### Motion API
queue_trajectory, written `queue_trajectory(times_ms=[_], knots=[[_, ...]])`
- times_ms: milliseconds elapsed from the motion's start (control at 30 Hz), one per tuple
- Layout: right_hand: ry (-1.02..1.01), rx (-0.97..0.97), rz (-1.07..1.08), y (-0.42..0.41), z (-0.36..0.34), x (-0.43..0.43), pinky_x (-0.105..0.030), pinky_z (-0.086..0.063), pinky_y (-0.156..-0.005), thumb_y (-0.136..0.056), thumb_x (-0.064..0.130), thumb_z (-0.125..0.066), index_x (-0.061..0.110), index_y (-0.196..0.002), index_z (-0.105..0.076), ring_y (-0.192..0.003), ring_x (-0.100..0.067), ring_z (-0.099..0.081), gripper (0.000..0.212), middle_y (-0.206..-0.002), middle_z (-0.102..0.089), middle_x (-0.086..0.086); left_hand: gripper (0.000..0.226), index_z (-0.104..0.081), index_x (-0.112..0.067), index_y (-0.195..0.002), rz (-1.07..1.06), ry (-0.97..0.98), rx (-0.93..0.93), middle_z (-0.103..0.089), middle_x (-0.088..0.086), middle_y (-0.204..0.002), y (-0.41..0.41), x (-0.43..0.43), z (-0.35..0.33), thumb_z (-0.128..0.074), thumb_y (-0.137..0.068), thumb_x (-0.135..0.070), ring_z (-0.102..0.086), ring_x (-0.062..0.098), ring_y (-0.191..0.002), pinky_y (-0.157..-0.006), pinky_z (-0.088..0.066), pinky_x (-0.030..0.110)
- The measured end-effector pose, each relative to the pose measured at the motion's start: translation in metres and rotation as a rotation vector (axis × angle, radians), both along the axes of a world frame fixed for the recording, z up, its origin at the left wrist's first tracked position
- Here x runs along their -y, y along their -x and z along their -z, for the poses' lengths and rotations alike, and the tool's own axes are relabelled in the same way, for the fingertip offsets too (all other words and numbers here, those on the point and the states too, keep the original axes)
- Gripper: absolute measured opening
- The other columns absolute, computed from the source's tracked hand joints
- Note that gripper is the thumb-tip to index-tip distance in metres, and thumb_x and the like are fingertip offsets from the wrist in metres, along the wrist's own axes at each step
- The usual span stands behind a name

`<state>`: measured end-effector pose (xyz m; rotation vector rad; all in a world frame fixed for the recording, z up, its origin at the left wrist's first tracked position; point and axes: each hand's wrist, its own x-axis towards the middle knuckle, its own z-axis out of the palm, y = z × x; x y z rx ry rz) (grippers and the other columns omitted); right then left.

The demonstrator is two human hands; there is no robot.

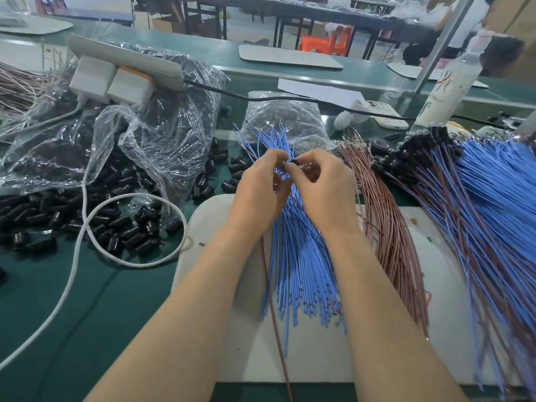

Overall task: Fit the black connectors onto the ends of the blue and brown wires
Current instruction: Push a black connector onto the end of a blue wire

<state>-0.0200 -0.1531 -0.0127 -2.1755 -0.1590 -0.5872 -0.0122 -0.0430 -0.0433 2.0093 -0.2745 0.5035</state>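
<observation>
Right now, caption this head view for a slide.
Left hand and right hand pinch a small black plastic connector over fanned thin blue wires; loose black connectors lie left.

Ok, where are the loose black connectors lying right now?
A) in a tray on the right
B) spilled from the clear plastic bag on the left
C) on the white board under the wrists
B: the loose black connectors lie scattered on the green bench beside the clear plastic bag, to the left of the left hand.

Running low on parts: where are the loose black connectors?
In the head view the loose black connectors lie left on the green table, spilling from the clear plastic bag, left of the blue wires.
</observation>
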Motion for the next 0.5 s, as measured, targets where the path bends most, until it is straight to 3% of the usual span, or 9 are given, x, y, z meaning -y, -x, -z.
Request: queue_trajectory(times_ms=[133,233,400,500], knots=[[0.025,0.028,-0.017,0.0016,0.0003,-0.0054,-0.031,-0.050,-0.077,-0.085,0.022,-0.070,0.009,-0.089,-0.067,-0.077,-0.018,-0.063,0.014,-0.086,-0.067,-0.008,0.007,-0.060,-0.011,-0.096,-0.158,-0.071,-0.008,-0.067,-0.001,-0.085,-0.0023,-0.0018,0.0034,-0.058,-0.089,-0.013,-0.063,0.022,-0.076,-0.072,-0.052,0.040],[0.041,0.038,-0.027,0.0017,0.0006,-0.0070,-0.036,-0.049,-0.078,-0.084,0.023,-0.070,0.009,-0.088,-0.066,-0.077,-0.020,-0.062,0.016,-0.085,-0.067,-0.007,0.009,-0.062,-0.008,-0.094,-0.168,-0.071,-0.021,-0.069,0.004,-0.084,-0.0012,-0.0001,0.0020,-0.055,-0.090,-0.014,-0.064,0.026,-0.078,-0.073,-0.052,0.043],[0.032,0.029,-0.034,0.0029,-0.0012,-0.0072,-0.035,-0.050,-0.077,-0.084,0.024,-0.072,0.009,-0.087,-0.067,-0.075,-0.018,-0.062,0.016,-0.083,-0.067,-0.005,0.011,-0.060,-0.004,-0.094,-0.155,-0.076,-0.008,-0.067,0.008,-0.084,0.0009,0.0018,-0.0011,-0.053,-0.092,-0.012,-0.062,0.029,-0.078,-0.073,-0.050,0.045],[0.030,-0.009,-0.073,0.0039,-0.0032,-0.0063,-0.027,-0.050,-0.074,-0.083,0.026,-0.072,0.012,-0.088,-0.067,-0.073,-0.014,-0.062,0.015,-0.082,-0.067,0.000,0.010,-0.060,-0.003,-0.092,-0.178,-0.092,0.039,-0.067,0.009,-0.082,0.0014,0.0006,-0.0015,-0.052,-0.091,-0.009,-0.060,0.031,-0.076,-0.070,-0.049,0.045]])
